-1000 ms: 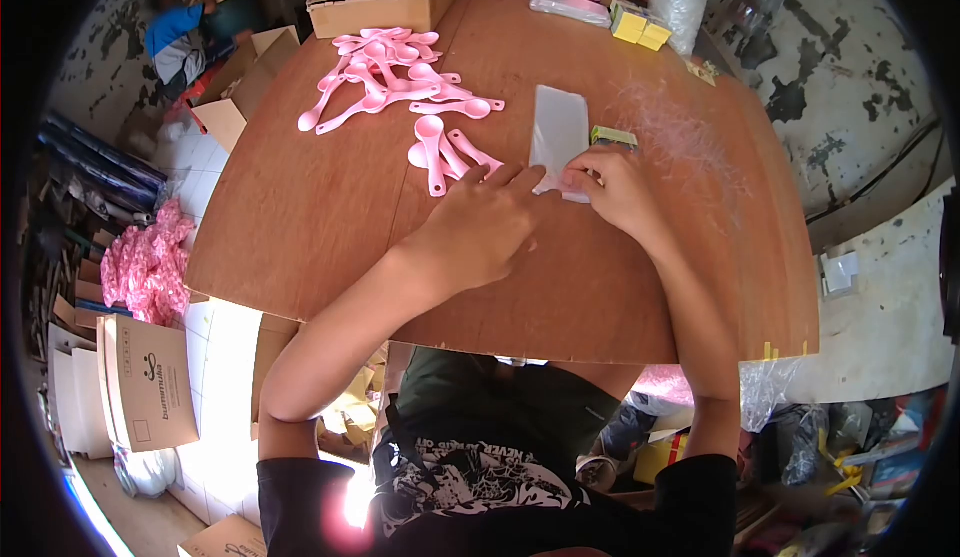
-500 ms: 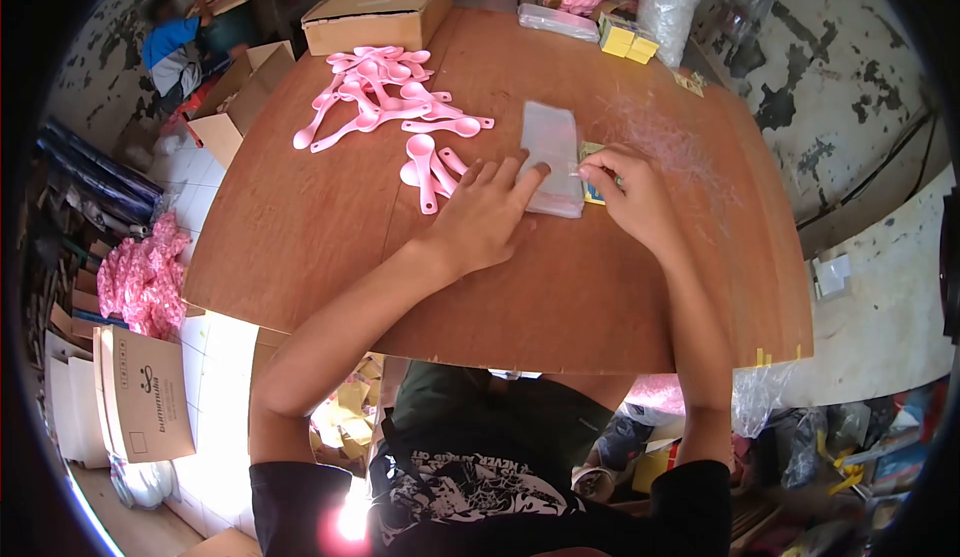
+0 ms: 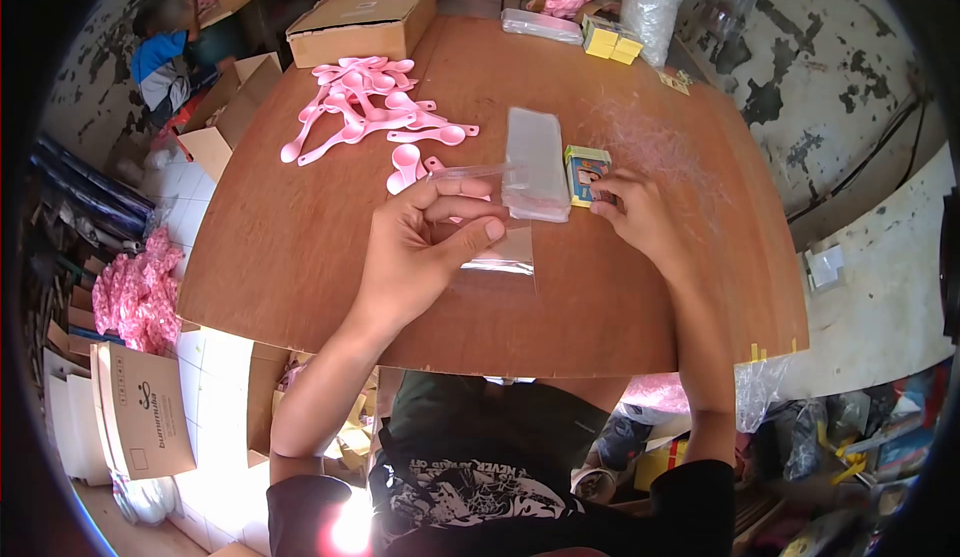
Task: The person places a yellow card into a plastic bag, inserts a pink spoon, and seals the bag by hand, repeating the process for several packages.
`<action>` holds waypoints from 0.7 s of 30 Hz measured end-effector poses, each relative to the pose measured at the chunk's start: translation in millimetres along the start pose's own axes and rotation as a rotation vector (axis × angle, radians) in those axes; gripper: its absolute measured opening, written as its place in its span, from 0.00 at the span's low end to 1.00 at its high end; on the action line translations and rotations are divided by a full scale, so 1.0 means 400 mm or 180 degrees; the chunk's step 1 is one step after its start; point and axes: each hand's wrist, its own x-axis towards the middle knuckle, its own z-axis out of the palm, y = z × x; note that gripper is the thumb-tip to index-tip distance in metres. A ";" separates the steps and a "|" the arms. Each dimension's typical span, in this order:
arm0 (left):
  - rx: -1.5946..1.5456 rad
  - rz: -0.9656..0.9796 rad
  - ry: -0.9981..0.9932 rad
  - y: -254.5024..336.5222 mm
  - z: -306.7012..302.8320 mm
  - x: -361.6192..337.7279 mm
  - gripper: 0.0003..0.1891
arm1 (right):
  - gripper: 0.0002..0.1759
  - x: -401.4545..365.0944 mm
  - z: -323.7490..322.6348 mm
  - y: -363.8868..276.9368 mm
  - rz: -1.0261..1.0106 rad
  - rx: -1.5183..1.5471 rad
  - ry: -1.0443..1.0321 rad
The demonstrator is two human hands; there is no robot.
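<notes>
My left hand [image 3: 425, 247] is closed around a clear plastic bag [image 3: 508, 252], raised over the table in front of the stack of clear bags [image 3: 536, 162]. My right hand [image 3: 640, 212] has its fingertips on a small stack of printed cards [image 3: 587, 172] with a yellow-green edge, just right of the bag stack. Pink spoons [image 3: 432, 134] lie in a pile at the back left of the table. A few more spoons [image 3: 405, 164] lie nearer, partly hidden behind my left hand.
A closed cardboard box [image 3: 362, 25] stands at the back left of the table [image 3: 480, 332]. Yellow card packs [image 3: 612, 41] and a flat clear pack [image 3: 541, 26] lie at the back. Thin clear strands [image 3: 665, 152] lie right. Another person [image 3: 160, 67] is at the far left.
My left hand has lifted off the bag stack and moved left and nearer with a clear bag. My right hand has moved slightly right and down, onto the cards, which now show more fully.
</notes>
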 end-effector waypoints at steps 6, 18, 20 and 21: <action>-0.0324 -0.0525 0.0336 -0.020 -0.011 -0.013 0.11 | 0.10 -0.001 0.006 0.034 0.0044 0.0081 0.0039; -0.0118 -0.1067 -0.0544 -0.072 0.004 -0.037 0.10 | 0.12 -0.013 -0.090 -0.253 0.0366 0.2370 0.1195; -0.0282 -0.1110 -0.0757 -0.068 0.008 -0.043 0.11 | 0.11 -0.002 -0.074 -0.260 0.0281 0.2351 0.1197; -0.0275 -0.1117 -0.0750 -0.063 0.009 -0.045 0.11 | 0.11 0.001 -0.075 -0.252 0.0283 0.2363 0.1194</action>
